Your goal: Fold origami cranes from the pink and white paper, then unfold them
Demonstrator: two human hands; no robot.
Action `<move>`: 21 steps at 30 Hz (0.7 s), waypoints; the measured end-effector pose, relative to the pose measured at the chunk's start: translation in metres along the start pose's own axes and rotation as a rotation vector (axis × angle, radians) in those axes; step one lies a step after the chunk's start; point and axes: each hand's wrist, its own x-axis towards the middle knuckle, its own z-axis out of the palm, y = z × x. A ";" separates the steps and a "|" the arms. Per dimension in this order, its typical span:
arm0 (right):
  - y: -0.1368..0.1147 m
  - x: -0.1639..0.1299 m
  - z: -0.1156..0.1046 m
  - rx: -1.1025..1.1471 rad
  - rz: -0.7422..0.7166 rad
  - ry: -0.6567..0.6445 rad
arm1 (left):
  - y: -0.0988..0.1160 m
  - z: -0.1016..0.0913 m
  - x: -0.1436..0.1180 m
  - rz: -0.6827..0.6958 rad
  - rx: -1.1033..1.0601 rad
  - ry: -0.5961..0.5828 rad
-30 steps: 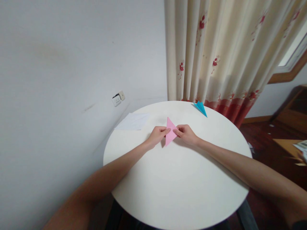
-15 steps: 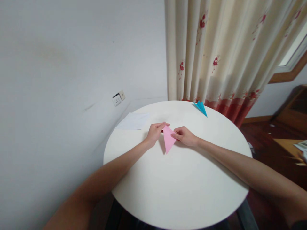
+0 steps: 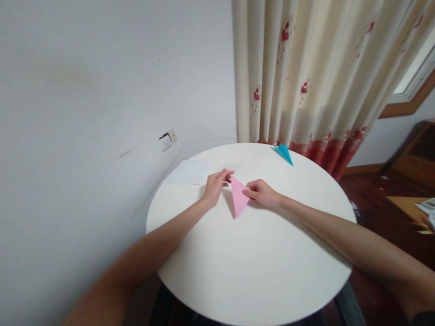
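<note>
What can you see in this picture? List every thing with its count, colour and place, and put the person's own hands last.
Table: one, white, round, centre of view.
Pink paper: one, folded into a triangle, middle of the table.
Blue paper: one, folded, far edge of the table by the curtain.
White sheet: one, flat at the table's far left edge.
Curtain: one, cream with red flowers, behind the table.
Wall socket: one, white, on the wall at left.
Left hand: one, just left of the pink paper, fingers apart from it.
Right hand: one, pinching the pink paper's right corner.
</note>
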 end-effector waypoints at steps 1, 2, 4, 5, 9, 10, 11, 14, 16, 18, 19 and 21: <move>0.000 0.000 0.000 -0.008 -0.004 0.024 | 0.000 0.000 0.000 -0.014 -0.008 -0.012; 0.001 0.000 0.000 -0.017 -0.008 0.049 | 0.000 0.000 -0.001 -0.026 -0.001 -0.040; 0.002 0.001 -0.001 -0.032 -0.014 0.082 | 0.001 0.001 -0.003 -0.039 0.055 -0.126; 0.002 0.001 -0.001 -0.034 -0.015 0.087 | 0.001 0.002 -0.004 -0.037 0.091 -0.162; 0.004 0.002 -0.001 -0.026 -0.023 0.061 | 0.000 0.006 -0.008 -0.014 0.155 -0.179; 0.004 0.002 -0.001 -0.027 -0.026 0.053 | 0.000 0.007 -0.008 -0.007 0.153 -0.165; 0.003 0.002 -0.001 -0.028 -0.028 0.046 | 0.000 0.007 -0.008 0.000 0.149 -0.153; 0.000 0.002 -0.001 -0.030 -0.028 0.022 | 0.001 0.008 -0.008 0.027 0.134 -0.120; -0.003 0.001 -0.001 -0.027 -0.025 0.009 | 0.001 0.007 -0.008 0.040 0.126 -0.104; -0.005 0.001 0.000 -0.023 -0.024 0.002 | 0.002 0.007 -0.008 0.044 0.119 -0.085; -0.005 0.002 0.000 -0.020 -0.023 -0.002 | 0.003 0.007 -0.008 0.045 0.117 -0.076; -0.007 0.002 0.000 -0.014 -0.022 -0.011 | 0.003 0.007 -0.007 0.044 0.112 -0.059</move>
